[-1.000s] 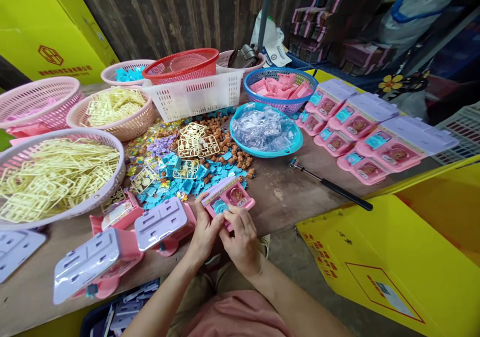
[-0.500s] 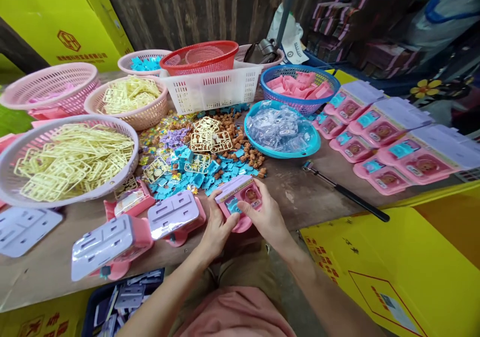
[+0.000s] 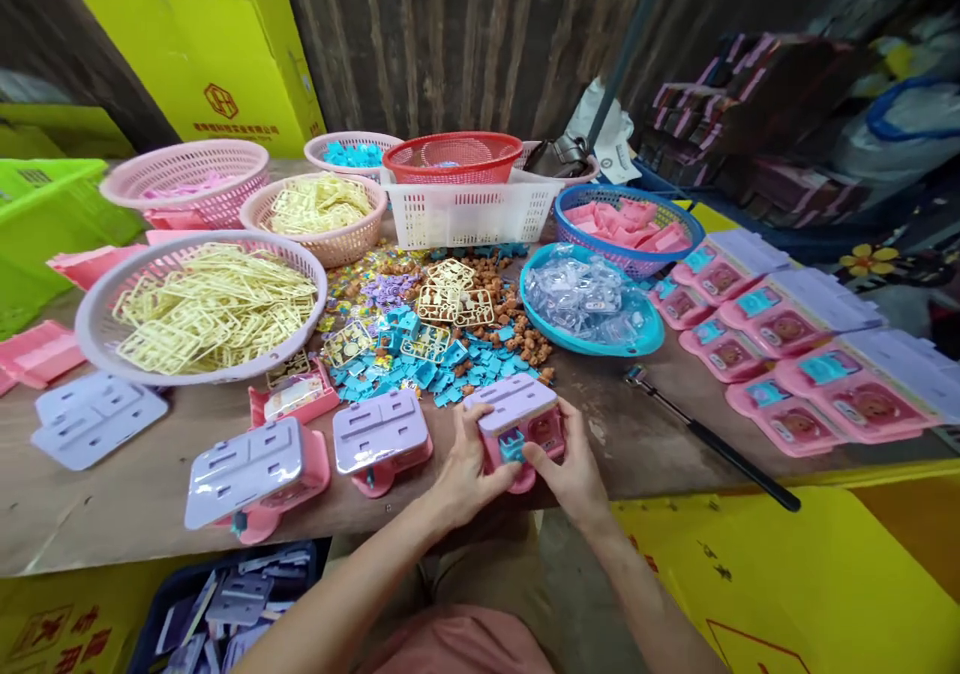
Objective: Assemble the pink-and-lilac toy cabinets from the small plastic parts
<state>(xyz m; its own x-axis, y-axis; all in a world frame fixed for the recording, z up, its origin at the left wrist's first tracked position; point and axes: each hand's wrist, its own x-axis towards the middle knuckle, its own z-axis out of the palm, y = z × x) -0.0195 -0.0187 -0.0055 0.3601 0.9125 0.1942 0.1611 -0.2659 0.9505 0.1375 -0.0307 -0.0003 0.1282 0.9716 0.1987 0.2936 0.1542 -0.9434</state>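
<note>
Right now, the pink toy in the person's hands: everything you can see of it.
The pink toy looks like moulded plastic: a pink body with a lilac slotted panel on top, tilted up, a small blue piece on the front and a round brownish window beside it. It sits at the near edge of the wooden table, gripped on both sides by the left hand and right hand. Two similar toys stand apart to its left.

The table (image 3: 112,499) is covered with baskets (image 3: 202,309), loose blue parts (image 3: 442,359), pink toys (image 3: 787,354), lilac plates (image 3: 94,419) and a black rod (image 3: 712,439).
</note>
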